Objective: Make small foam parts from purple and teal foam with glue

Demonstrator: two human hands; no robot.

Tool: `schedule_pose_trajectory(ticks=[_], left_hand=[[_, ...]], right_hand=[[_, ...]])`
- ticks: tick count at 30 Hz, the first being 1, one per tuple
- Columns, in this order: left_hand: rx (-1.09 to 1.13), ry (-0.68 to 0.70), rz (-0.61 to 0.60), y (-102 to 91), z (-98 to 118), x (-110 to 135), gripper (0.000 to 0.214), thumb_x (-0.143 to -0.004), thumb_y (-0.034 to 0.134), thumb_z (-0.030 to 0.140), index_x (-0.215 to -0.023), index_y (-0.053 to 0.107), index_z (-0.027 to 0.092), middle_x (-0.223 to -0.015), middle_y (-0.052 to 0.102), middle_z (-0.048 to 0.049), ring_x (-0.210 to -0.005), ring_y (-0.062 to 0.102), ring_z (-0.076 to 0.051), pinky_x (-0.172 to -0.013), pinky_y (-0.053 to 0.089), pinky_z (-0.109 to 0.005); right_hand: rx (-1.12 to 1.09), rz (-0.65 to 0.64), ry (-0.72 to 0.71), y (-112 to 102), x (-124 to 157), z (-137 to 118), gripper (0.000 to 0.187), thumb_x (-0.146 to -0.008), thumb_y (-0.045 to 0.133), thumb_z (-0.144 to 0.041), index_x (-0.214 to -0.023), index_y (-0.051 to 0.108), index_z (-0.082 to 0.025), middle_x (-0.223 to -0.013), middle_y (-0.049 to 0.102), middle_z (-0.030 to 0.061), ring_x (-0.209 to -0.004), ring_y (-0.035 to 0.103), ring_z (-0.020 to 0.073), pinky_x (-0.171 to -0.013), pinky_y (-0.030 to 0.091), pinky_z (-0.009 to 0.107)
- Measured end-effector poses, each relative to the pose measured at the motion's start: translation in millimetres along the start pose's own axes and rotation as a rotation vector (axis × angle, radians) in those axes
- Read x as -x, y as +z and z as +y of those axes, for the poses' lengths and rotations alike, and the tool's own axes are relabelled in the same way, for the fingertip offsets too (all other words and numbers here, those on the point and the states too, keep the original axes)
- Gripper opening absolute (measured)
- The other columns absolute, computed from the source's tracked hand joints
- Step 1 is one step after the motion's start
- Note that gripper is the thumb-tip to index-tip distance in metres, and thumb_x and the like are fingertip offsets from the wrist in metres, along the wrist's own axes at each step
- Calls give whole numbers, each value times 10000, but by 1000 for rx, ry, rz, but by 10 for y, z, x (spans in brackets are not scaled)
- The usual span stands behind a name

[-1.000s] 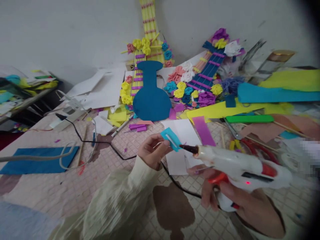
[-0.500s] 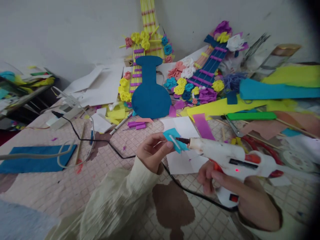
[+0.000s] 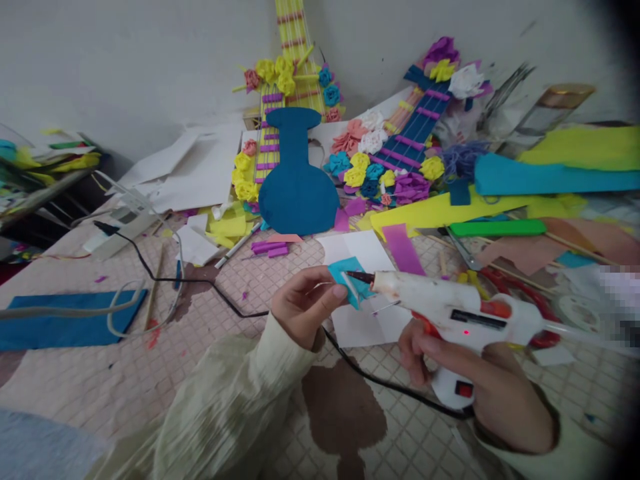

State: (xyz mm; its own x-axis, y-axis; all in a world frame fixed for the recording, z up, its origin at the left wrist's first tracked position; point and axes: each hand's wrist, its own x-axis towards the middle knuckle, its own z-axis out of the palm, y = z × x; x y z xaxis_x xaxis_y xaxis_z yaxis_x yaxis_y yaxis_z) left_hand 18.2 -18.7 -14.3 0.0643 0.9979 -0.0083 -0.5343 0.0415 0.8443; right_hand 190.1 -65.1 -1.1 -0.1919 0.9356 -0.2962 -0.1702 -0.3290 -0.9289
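Observation:
My left hand [image 3: 306,307] pinches a small turquoise foam piece [image 3: 346,279] with a pale stick lying across it, held above a white sheet [image 3: 367,319]. My right hand [image 3: 480,390] is wrapped round the grip of a white glue gun [image 3: 450,312] with orange trigger and a red light lit. The dark nozzle tip touches the turquoise piece. Its black cord [image 3: 210,288] runs left over the floor.
A dark blue guitar-shaped cutout [image 3: 296,183] leans against yellow and blue flower-decorated craft guitars [image 3: 400,150] at the wall. Foam strips in yellow, teal, green [image 3: 497,228] and purple, scissors [image 3: 463,252], white paper and a blue sheet [image 3: 60,319] litter the tiled floor.
The glue gun has moved left until its nozzle meets the turquoise piece. My left hand has kept the piece nearly in place.

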Motion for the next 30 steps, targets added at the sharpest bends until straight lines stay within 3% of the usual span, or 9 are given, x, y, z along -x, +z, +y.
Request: schedule_pose_trajectory(ticks=[13,21,30], left_hand=[[-26,-2,-13,-25,-7,-2,156,-644,703,178,-792,651,176,-762,695,-14,-711,642,-142,-658,534,-274],[-29,2,-20,-24,0,-4,151,-643,704,176,-785,651,185,-746,691,-4,-706,635,-135,-655,526,-269],[-40,0,-12,-24,3,2,152,-646,701,173,-790,651,187,-756,692,-4,-727,641,-139,-669,537,-267]], right_hand=[[69,-7,2,-2,6,-22,312,-740,554,-393,-533,528,-161,-489,520,11,-478,455,105,-484,339,235],[123,-98,-51,-98,-21,44,330,-773,521,-394,-540,517,-160,-504,520,16,-484,471,116,-482,344,247],[117,-71,-43,-68,-7,19,337,-763,528,-406,-527,502,-167,-487,512,11,-482,467,118,-481,339,252]])
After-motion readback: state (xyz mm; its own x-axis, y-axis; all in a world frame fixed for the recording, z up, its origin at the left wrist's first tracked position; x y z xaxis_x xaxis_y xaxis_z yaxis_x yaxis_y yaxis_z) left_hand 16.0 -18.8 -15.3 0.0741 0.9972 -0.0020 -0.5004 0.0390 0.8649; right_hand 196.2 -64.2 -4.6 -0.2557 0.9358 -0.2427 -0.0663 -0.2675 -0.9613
